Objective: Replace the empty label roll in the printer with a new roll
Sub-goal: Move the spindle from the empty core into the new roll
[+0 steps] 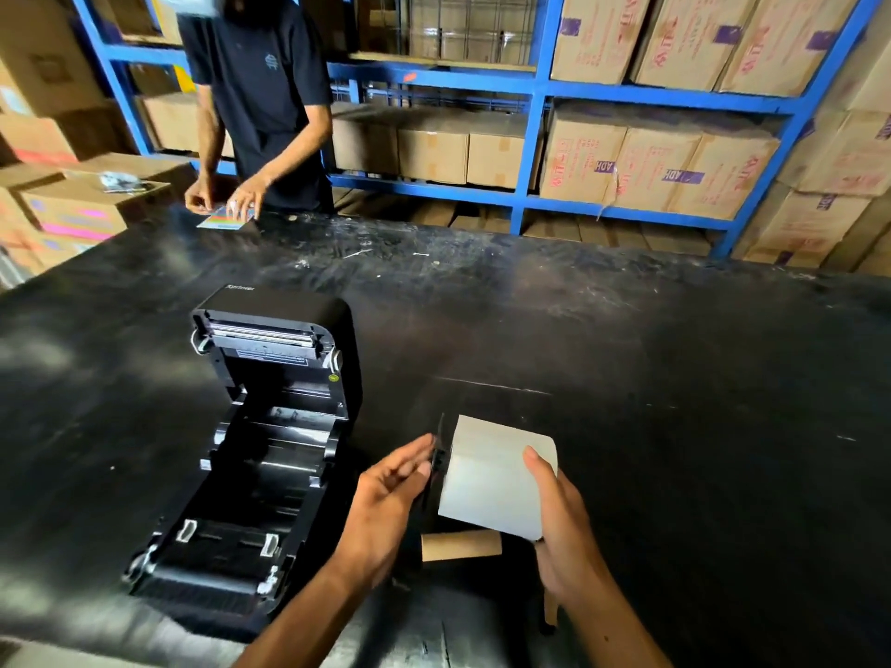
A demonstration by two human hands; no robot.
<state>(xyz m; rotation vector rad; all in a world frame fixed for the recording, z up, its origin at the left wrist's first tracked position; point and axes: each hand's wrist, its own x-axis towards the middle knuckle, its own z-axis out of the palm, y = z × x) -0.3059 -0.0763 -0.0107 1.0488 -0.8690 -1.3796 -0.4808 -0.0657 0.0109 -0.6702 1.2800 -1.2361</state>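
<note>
A black label printer (260,455) stands on the black table at the left with its lid tilted up and back, and its roll bay holds no roll. To its right I hold a new white label roll (492,479) just above the table. My right hand (559,527) grips the roll's right end, thumb on top. My left hand (385,503) pinches a black spindle piece (436,467) against the roll's left end. A bare brown cardboard core (460,545) lies on the table under the roll.
Another person (260,103) stands at the table's far edge handling a colourful card (224,220). Blue shelving (530,84) with cardboard boxes runs behind. More boxes (72,204) are stacked at the far left. The black table (675,378) extends right.
</note>
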